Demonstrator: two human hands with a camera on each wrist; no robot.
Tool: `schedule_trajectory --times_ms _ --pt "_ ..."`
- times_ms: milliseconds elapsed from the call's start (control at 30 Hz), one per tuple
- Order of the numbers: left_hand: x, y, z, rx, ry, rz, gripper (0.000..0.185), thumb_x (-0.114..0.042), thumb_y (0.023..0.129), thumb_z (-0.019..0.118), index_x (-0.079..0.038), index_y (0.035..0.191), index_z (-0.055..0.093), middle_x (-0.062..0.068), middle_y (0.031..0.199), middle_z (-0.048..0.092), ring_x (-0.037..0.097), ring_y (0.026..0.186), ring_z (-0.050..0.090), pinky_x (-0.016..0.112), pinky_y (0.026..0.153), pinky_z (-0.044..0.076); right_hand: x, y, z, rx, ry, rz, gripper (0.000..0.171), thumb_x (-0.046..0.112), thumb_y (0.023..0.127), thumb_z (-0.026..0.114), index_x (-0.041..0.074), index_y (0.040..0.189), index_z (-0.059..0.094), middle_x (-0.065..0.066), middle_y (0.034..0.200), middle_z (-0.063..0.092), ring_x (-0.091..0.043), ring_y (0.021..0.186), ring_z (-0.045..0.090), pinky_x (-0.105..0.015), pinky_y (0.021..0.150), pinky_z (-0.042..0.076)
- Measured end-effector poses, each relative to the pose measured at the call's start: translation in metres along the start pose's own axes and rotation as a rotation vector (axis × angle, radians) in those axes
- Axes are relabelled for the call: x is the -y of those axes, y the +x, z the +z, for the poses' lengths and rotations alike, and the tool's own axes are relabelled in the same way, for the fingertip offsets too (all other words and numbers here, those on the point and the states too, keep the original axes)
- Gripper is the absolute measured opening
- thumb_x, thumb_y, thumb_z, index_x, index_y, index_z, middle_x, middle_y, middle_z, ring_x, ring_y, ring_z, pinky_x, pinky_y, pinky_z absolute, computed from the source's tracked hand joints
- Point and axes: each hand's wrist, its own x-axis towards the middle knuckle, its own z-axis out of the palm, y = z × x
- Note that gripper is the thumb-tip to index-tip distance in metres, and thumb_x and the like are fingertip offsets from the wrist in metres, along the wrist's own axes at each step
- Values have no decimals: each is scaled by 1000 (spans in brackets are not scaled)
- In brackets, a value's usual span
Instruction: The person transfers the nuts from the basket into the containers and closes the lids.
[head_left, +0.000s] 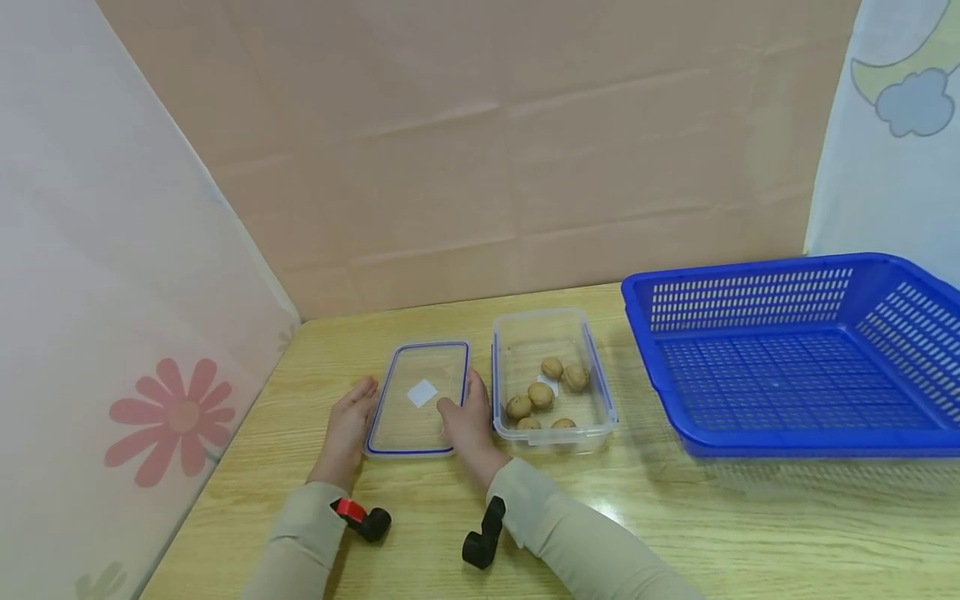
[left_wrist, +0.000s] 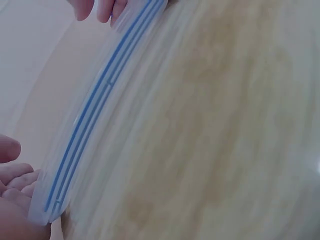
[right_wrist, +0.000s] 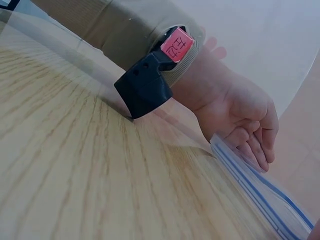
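A clear lid with a blue rim (head_left: 420,398) lies on the wooden table between my hands. My left hand (head_left: 358,404) is at its left edge, and the right wrist view shows the left hand (right_wrist: 250,132) with fingers curled against the lid (right_wrist: 260,192) rim. My right hand (head_left: 465,412) holds the right edge, thumb on top and fingers along the side. In the left wrist view the lid (left_wrist: 90,115) fills the frame, with the right hand's fingertips (left_wrist: 95,7) over its far rim. A clear container (head_left: 600,392) with several walnuts (head_left: 540,393) stands just right of the lid.
A large blue slotted basket (head_left: 795,358) sits at the right of the table. Cloth-covered walls close off the back and left sides. Black wrist cameras (head_left: 363,518) ride on both beige sleeves. Bare wood (head_left: 675,517) lies in front of the container.
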Motion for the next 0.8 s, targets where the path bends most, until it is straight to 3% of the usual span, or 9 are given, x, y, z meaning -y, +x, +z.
schedule_trajectory --times_ms 233,433,600,800 --pt "1 -2 -1 -11 1 -41 51 -7 97 36 1 145 22 13 153 20 24 140 20 35 115 16 1 -1 -1 21 8 31 77 9 75 55 8 146 25 -12 151 26 -29 137 23 -48 108 26" --pt "-2 -9 -3 -32 -1 -33 50 -6 96 38 1 144 25 14 151 23 24 139 22 34 114 18 1 -7 -1 51 -42 17 74 11 77 54 10 146 26 -12 151 25 -27 130 31 -48 104 30" --pt "-11 -19 -8 -61 24 -35 49 -7 96 37 0 144 27 12 150 26 22 139 25 33 114 19 7 -16 1 72 -37 2 73 10 78 54 11 146 26 -10 151 25 -27 134 28 -50 108 27" --pt "-33 -36 -12 -86 39 -6 48 -6 96 36 -2 144 28 9 150 28 18 138 26 30 113 22 24 -30 1 102 36 -85 73 5 78 54 8 145 26 -9 152 23 -29 139 19 -53 111 20"
